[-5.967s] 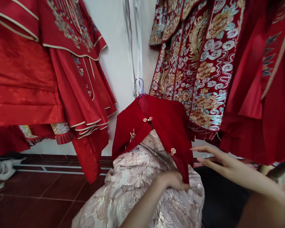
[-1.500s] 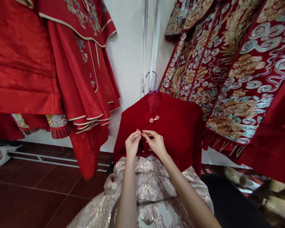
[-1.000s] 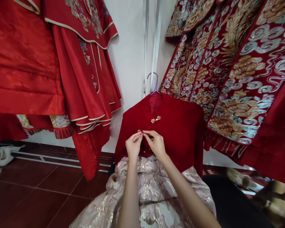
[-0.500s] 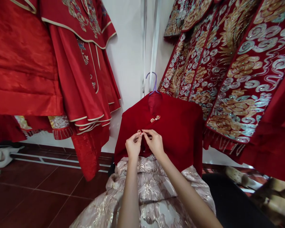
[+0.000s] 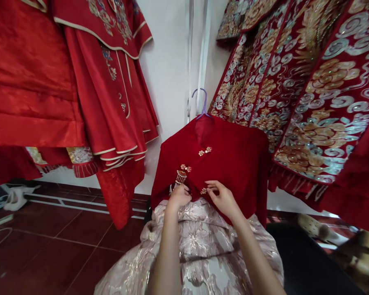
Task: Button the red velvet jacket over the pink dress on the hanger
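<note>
A dark red velvet jacket (image 5: 233,164) hangs in front of me on a purple hanger (image 5: 204,102), over a pale, shiny floral skirt (image 5: 197,241). Two bead-trimmed fastenings, an upper one (image 5: 205,151) and a middle one (image 5: 185,168), sit on its front. A beaded tassel ornament (image 5: 181,177) dangles below the middle one. My left hand (image 5: 178,198) is curled at the jacket's lower front edge, its fingertips partly hidden. Fingers apart, my right hand (image 5: 224,199) rests on the opposite front panel, thumb beside a lower beaded button piece (image 5: 203,191).
Red garments (image 5: 104,94) hang at the left, an embroidered red gown (image 5: 320,102) at the right. A white stand pole (image 5: 203,53) rises behind the jacket. White shoes (image 5: 17,198) and a rack rail (image 5: 80,208) are low at left; a black surface (image 5: 307,254) lies at right.
Both hands have left the middle fastening, which now shows joined, and moved down to the jacket's lower edge. They are farther apart, and the tassel ornament has come into view.
</note>
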`<state>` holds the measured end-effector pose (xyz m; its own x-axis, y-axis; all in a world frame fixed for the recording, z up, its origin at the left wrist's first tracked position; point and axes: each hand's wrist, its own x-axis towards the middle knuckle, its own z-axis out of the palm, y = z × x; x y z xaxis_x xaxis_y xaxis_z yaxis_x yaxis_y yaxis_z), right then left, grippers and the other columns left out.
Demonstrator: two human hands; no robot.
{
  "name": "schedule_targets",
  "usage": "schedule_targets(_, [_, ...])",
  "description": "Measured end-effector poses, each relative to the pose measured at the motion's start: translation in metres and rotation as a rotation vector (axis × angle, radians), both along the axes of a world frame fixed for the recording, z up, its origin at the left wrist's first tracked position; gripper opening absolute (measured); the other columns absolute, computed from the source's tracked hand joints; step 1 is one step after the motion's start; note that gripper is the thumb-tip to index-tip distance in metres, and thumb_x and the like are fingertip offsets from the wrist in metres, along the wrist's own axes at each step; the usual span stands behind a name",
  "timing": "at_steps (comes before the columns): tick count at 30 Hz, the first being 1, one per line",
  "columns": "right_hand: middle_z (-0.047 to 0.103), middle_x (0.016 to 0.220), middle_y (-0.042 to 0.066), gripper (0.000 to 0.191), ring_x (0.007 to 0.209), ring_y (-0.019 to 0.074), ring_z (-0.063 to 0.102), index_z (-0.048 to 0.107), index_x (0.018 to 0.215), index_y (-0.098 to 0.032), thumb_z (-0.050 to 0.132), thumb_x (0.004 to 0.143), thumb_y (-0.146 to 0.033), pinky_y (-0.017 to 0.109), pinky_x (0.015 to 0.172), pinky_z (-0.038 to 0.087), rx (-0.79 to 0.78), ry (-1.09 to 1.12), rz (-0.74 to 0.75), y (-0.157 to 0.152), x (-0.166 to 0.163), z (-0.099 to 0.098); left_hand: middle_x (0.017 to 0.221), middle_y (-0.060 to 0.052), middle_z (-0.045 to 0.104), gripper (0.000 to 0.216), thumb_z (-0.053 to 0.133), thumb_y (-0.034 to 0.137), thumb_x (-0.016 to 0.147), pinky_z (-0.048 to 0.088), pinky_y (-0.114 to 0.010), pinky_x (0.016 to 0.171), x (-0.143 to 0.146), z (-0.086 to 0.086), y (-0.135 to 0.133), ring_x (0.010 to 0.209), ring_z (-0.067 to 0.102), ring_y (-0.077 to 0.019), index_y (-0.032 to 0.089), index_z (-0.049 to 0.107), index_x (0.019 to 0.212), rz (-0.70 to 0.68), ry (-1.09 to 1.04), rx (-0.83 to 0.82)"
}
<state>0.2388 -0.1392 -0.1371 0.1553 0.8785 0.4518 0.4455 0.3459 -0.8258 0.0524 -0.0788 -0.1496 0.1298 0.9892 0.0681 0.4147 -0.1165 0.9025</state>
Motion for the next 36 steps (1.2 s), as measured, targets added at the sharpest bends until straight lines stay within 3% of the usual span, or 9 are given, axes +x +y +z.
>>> schedule_targets(4, [0.065, 0.099, 0.007, 0.029, 0.087, 0.0163, 0.063, 0.060, 0.107, -0.018, 0.057, 0.079, -0.025, 0.031, 0.075, 0.054, 0.035, -0.071, 0.130, 0.006, -0.012, -0.009, 0.064, 0.002, 0.061, 0.030, 0.074, 0.006, 0.046, 0.046, -0.021, 0.059, 0.001, -0.001, 0.000, 0.062, 0.059, -0.0124, 0.016, 0.059, 0.070, -0.040, -0.009, -0.058])
schedule_targets(9, [0.063, 0.089, 0.005, 0.021, 0.076, 0.0138, 0.059, 0.061, 0.097, -0.017, 0.059, 0.077, -0.022, 0.029, 0.073, 0.051, 0.027, -0.190, 0.064, 0.009, -0.012, -0.017, 0.066, 0.002, 0.060, 0.038, 0.074, 0.000, 0.043, 0.045, -0.020, 0.054, 0.002, 0.002, -0.002, 0.060, 0.059, -0.0118, 0.016, 0.056, 0.073, -0.068, -0.136, -0.134])
schedule_targets(13, [0.065, 0.084, 0.004, 0.013, 0.072, 0.0141, 0.060, 0.065, 0.087, -0.016, 0.059, 0.078, -0.025, 0.029, 0.071, 0.049, -0.033, -0.196, 0.084, 0.004, -0.010, -0.010, 0.066, 0.002, 0.059, 0.036, 0.072, 0.000, 0.044, 0.044, -0.020, 0.053, 0.003, 0.003, -0.007, 0.061, 0.059, -0.0122, 0.015, 0.057, 0.073, -0.070, -0.103, -0.139])
schedule_targets(19, [0.069, 0.082, 0.003, 0.018, 0.076, 0.0150, 0.064, 0.069, 0.090, -0.018, 0.063, 0.078, -0.030, 0.026, 0.068, 0.052, -0.113, -0.062, 0.236, -0.011, -0.015, 0.010, 0.061, 0.004, 0.059, 0.032, 0.072, 0.002, 0.045, 0.042, -0.020, 0.053, 0.003, 0.007, -0.006, 0.057, 0.056, -0.0105, 0.015, 0.057, 0.070, -0.151, -0.092, -0.151])
schedule_targets(22, [0.068, 0.085, 0.004, 0.017, 0.076, 0.0146, 0.063, 0.070, 0.090, -0.019, 0.062, 0.079, -0.029, 0.026, 0.068, 0.052, -0.071, -0.069, 0.189, -0.010, -0.021, 0.007, 0.063, 0.002, 0.061, 0.031, 0.071, -0.001, 0.048, 0.045, -0.022, 0.059, 0.005, 0.005, -0.003, 0.062, 0.059, -0.0121, 0.015, 0.054, 0.069, -0.210, -0.196, -0.199])
schedule_targets(27, [0.064, 0.088, 0.006, 0.019, 0.074, 0.0139, 0.062, 0.070, 0.093, -0.018, 0.058, 0.081, -0.027, 0.025, 0.066, 0.053, 0.024, -0.101, 0.066, 0.002, -0.030, -0.010, 0.063, 0.002, 0.061, 0.035, 0.072, -0.002, 0.049, 0.046, -0.024, 0.061, 0.009, -0.001, 0.000, 0.061, 0.059, -0.0119, 0.014, 0.053, 0.074, -0.191, -0.250, -0.228])
schedule_targets(36, [0.061, 0.087, 0.005, 0.019, 0.074, 0.0142, 0.061, 0.069, 0.094, -0.020, 0.055, 0.084, -0.028, 0.026, 0.066, 0.052, 0.028, -0.166, 0.036, 0.004, -0.032, -0.015, 0.059, 0.003, 0.061, 0.034, 0.072, -0.005, 0.048, 0.048, -0.023, 0.062, 0.015, -0.002, 0.000, 0.056, 0.058, -0.0096, 0.013, 0.054, 0.070, -0.132, -0.414, -0.221])
